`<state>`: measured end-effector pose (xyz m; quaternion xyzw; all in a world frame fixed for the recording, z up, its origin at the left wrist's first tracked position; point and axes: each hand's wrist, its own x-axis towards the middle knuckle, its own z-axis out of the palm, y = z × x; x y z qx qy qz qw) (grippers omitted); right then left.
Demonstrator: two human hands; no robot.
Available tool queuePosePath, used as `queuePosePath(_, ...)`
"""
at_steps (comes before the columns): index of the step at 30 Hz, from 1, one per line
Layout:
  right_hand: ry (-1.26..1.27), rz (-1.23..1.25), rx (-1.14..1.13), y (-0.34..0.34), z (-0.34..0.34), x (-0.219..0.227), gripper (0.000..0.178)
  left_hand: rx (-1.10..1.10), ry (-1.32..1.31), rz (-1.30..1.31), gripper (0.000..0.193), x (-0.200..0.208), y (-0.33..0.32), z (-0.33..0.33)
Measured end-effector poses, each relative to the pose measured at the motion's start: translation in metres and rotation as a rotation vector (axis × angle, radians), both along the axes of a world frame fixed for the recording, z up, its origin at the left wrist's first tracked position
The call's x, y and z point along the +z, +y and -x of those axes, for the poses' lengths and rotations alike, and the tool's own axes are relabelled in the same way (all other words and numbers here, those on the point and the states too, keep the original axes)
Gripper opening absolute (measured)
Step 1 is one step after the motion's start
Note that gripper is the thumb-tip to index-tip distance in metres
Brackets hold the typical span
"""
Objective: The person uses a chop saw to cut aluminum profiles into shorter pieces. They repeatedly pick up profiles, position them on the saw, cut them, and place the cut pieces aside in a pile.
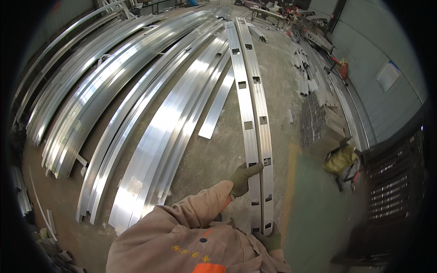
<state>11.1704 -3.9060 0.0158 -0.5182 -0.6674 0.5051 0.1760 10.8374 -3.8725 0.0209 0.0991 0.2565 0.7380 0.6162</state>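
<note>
Two long silver aluminium rails with rectangular slots run side by side, away from my body. My left hand [242, 179], in an olive-green glove, is closed around the left rail [249, 144] at a slot, its thumb lying over the top face. At the near ends, my right hand [273, 240], gloved alike, is wrapped beneath the right rail [266, 144]; its fingers are mostly hidden under the metal. A narrow gap separates the rails. Their far ends appear at the top middle.
Long aluminium profiles [157, 123] lie in rows on the floor to the left, with a short flat strip [214, 120] nearer the rails. On the right stand a stack of grey profiles [318, 125], a yellow-green sack [340, 160] and a dark slatted rack [387, 191] by the wall.
</note>
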Motion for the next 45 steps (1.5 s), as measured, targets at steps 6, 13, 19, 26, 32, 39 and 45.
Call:
queuePosePath(6,0.118,0.182,-0.096,0.163,0.07,0.004,0.066,0.146,0.017,0.14,0.048,0.038,0.156,0.083)
queuePosePath(13,-0.002,0.015,0.03,0.349,0.15,-0.01,0.054,0.269,0.108,0.258,0.065,0.03,0.325,0.176)
queuePosePath(19,-0.057,-0.029,0.161,0.539,0.241,0.013,0.052,0.329,0.343,0.34,0.099,0.029,0.515,0.261)
queuePosePath(26,-0.027,-0.024,0.29,0.753,0.316,0.039,0.051,0.411,0.335,0.31,0.093,0.064,0.723,0.323)
queuePosePath(32,-0.09,0.07,0.377,0.897,0.379,0.056,0.063,0.448,0.564,0.488,0.112,0.091,0.845,0.367)
queuePosePath(39,-0.032,-0.165,0.26,1.092,0.54,0.048,0.075,0.415,0.556,0.512,0.103,0.084,1.027,0.42)
queuePosePath(45,-0.06,-0.135,0.384,1.281,0.681,0.052,0.068,0.383,0.48,0.411,0.1,0.081,1.179,0.554)
